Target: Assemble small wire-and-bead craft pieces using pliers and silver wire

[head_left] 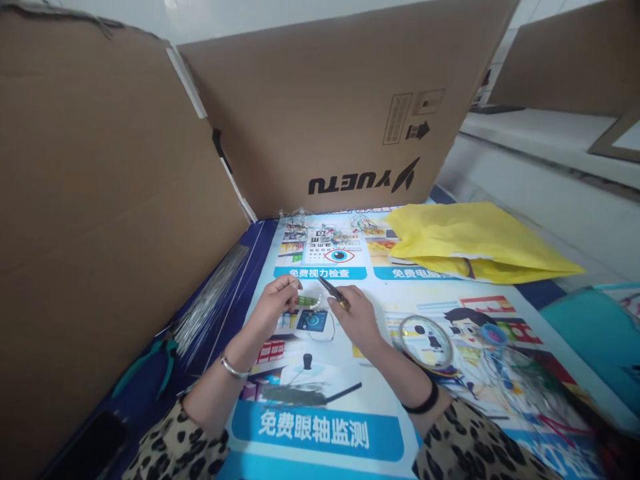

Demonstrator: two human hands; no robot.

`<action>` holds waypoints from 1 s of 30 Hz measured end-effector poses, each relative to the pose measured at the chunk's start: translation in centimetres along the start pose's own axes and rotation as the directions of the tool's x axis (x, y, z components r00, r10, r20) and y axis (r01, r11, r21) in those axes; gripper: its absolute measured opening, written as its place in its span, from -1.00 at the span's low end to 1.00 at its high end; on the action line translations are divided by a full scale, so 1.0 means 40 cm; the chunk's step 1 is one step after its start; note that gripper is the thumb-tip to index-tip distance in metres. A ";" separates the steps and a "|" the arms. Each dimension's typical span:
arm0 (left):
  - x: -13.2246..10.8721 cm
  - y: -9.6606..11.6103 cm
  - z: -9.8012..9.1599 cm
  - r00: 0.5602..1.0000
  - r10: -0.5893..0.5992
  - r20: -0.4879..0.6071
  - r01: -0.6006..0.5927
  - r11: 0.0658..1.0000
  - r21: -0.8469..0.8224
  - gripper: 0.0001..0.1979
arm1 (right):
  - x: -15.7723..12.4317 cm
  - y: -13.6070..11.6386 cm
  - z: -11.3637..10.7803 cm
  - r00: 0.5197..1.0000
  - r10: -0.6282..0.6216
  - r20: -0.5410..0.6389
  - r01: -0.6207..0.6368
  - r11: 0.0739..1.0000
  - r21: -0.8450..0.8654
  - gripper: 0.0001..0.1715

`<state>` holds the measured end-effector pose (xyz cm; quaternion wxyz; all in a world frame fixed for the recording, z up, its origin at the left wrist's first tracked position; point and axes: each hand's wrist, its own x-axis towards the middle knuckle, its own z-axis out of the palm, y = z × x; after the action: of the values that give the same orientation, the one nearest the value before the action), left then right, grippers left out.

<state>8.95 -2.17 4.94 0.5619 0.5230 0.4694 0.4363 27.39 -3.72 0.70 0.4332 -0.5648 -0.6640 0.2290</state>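
A person's two bare forearms reach forward from the near edge over a printed mat point(280, 460), angled inward so the hands nearly meet at its middle. The left hand point(280, 297) is curled, thumb and fingertips pinched together on the end of a short strand of clear, round beads point(317, 304), which curves toward the right hand point(359, 317). That hand, back upward, is closed around slim, dark-tipped pliers point(331, 290) — their nose points far and left, just beside the beads. Whether they touch is too small to tell.

The sleeves point(177, 433) are leopard-spotted fabric; a smooth, silvery metal bangle point(235, 363) circles the left wrist, a soft black band point(425, 400) the right.

At left lie a sheaf of thin, straight, shiny strands point(210, 293) and teal-handled pliers point(167, 363). At right are a round, pale ring point(401, 341) and, farther off, a creased yellow bag point(465, 233). Flat brown cardboard point(300, 113) stands upright along the far and left sides.
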 end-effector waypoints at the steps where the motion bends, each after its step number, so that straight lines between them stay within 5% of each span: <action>1: -0.002 -0.004 0.001 0.999 -0.032 0.033 0.035 0.995 -0.097 -0.85 | 0.001 0.000 0.000 1.000 0.013 -0.010 -0.013 0.999 0.040 -0.85; 9: -0.018 -0.009 0.009 0.964 -0.067 0.256 0.185 0.862 -0.471 -0.87 | -0.001 0.009 0.011 0.994 -0.092 0.054 0.093 0.996 -0.009 -0.85; 20: -0.026 -0.035 0.023 0.913 -0.170 0.372 0.352 0.789 -0.504 -0.86 | -0.015 0.008 0.018 0.942 -0.336 0.013 0.336 0.941 -0.030 -0.85; 30: -0.036 -0.033 0.028 0.870 -0.149 0.470 0.421 0.722 -0.550 -0.83 | -0.022 -0.012 0.007 0.923 -0.386 0.003 0.378 0.904 -0.201 -0.84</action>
<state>9.82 -3.86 3.76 0.8488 0.2973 0.2471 0.3607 26.86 -4.62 0.67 0.4235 -0.4682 -0.7731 0.0620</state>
